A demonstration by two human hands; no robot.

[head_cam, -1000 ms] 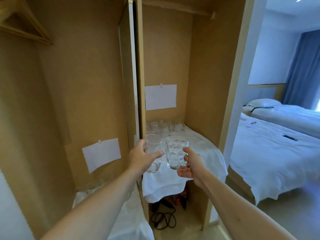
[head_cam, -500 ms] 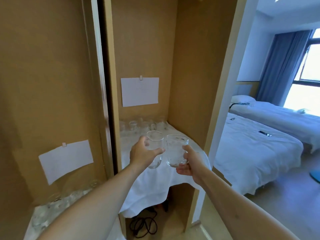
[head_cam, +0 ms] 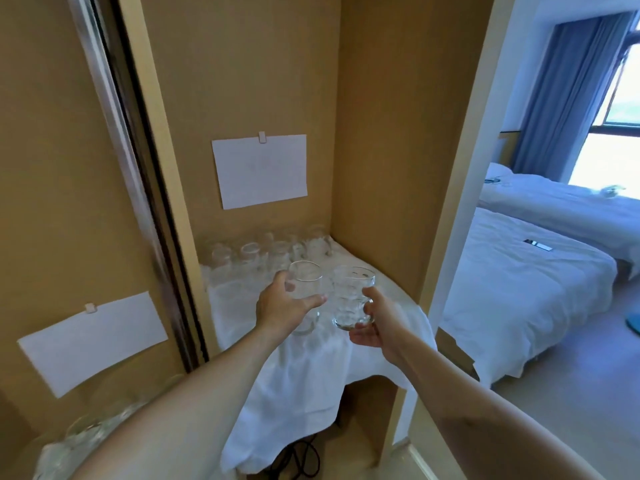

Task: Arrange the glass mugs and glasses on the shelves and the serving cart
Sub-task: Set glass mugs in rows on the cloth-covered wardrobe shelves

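Glassware fills both of your hands above the shelf. Your left hand [head_cam: 284,306] wraps its fingers and thumb around a smooth, clear rounded glass [head_cam: 306,292], held upright. Your right hand [head_cam: 375,323] holds a clear dimpled glass mug [head_cam: 351,297] from the side and below, its fingers curled at the mug's right side and base, where any handle is hidden. The two vessels sit just beside each other, rims level, and you cannot tell whether they touch.

Both hang over the front half of the white cloth-covered shelf [head_cam: 311,368] in the tan wooden alcove, clear of the cloth. At the back of that shelf stands a cluster of clear glasses and mugs [head_cam: 270,254], blurred enough that you cannot count them. A white sheet of paper [head_cam: 259,171] is clipped to the alcove's back wall above them.

In the compartment to your left, a second white sheet [head_cam: 93,341] hangs on the wall, with more clear glassware [head_cam: 83,434] below it near your left forearm. Black cables [head_cam: 298,459] lie on the floor under the shelf. Through the opening on the right you see two white beds [head_cam: 526,278] and blue curtains [head_cam: 568,91].
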